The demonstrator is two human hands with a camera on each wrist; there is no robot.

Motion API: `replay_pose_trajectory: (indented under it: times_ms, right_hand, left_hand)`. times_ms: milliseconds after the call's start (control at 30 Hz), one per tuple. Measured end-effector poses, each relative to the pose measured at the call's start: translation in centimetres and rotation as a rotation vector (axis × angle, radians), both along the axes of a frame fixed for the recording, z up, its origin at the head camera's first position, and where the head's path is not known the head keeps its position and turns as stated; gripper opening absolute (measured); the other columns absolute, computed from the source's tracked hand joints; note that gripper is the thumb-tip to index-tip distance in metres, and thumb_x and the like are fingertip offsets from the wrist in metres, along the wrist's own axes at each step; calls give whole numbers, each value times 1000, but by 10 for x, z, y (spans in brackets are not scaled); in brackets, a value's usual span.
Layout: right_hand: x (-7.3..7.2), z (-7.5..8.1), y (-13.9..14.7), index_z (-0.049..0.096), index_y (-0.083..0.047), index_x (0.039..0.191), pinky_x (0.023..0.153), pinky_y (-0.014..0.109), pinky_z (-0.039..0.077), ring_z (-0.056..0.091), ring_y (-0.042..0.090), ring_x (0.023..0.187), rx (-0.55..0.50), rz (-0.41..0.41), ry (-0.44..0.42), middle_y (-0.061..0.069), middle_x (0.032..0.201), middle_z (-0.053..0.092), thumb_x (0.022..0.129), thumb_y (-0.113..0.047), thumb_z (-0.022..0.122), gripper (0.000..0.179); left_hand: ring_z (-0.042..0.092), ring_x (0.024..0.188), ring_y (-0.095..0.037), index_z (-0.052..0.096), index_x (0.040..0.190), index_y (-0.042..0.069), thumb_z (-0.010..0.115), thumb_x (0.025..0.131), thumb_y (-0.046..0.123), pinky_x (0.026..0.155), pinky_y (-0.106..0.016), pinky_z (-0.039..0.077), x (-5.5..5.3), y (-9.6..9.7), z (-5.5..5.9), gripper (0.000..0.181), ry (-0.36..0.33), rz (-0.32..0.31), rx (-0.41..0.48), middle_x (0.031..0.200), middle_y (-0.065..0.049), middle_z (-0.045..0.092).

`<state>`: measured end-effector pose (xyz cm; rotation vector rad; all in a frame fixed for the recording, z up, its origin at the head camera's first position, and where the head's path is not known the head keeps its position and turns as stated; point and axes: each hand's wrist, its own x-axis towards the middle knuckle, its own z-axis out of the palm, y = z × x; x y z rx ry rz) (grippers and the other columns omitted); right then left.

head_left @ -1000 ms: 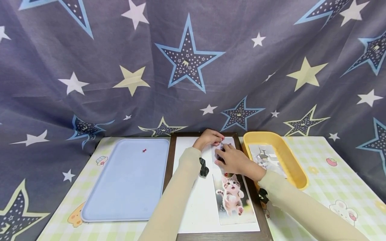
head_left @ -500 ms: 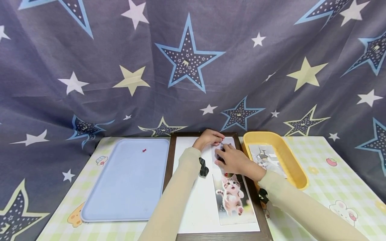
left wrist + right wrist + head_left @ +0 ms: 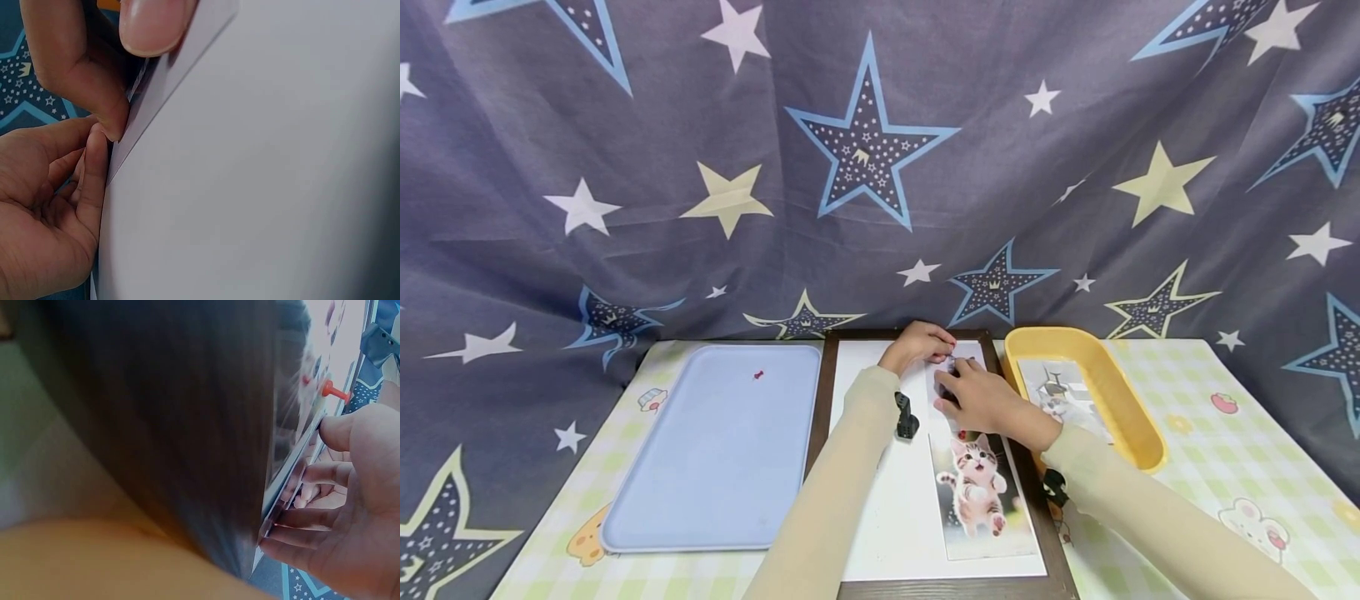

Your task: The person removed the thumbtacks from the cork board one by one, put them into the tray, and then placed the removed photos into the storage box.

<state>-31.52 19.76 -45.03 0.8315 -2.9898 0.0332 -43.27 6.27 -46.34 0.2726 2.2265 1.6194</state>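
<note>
At the top edge of a framed white board, my left hand pinches a red pushpin between its fingertips, over the top of the upper photo. My right hand rests on that upper photo, its fingers spread and touching the sheet; the hand hides most of it. Both hands' fingertips come close together in the left wrist view. Below lies a kitten photo flat on the board, with another red pushpin standing at its upper edge.
Left of the board lies a pale blue tray with one loose red pushpin on it. A yellow bin on the right holds another photo. The board's dark wooden frame borders the work, and a star-patterned curtain hangs behind.
The red pushpin in my left fingertips has shifted very slightly. My right hand stays in place on the upper photo.
</note>
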Motion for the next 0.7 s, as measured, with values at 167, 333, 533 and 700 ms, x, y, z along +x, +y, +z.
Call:
replay_pose_trajectory:
  times_ms: [167, 333, 533, 700]
  right_hand:
    - [1, 1, 0, 56, -4, 143, 97, 56, 55, 56, 46, 125, 1, -4, -14, 32, 138, 53, 104, -35, 55, 50]
    - [1, 2, 0, 57, -4, 142, 97, 57, 55, 56, 46, 125, 6, 1, -6, 33, 137, 54, 104, -35, 56, 49]
    - [0, 2, 0, 57, -3, 142, 97, 57, 55, 56, 46, 125, 5, 4, -5, 33, 137, 53, 104, -34, 56, 49]
    - [0, 2, 0, 57, -4, 142, 96, 57, 55, 56, 46, 125, 8, 1, -8, 33, 137, 53, 104, -34, 56, 48]
  left_hand:
    - [57, 64, -4, 73, 111, -7, 70, 93, 0, 59, -12, 50, -1, -1, 0, 19, -8, -10, 16, 77, 1, 63]
    - [58, 64, -5, 72, 112, -7, 69, 94, -1, 59, -12, 51, -1, -1, 0, 20, -19, -20, 25, 76, 2, 62]
    - [57, 64, -5, 72, 113, -7, 68, 94, -1, 59, -13, 51, 0, -2, 0, 20, -21, -23, 30, 76, 1, 62]
    - [57, 66, -5, 70, 114, -7, 67, 95, 0, 60, -13, 50, -1, -3, -1, 21, -11, -34, 30, 77, 1, 61]
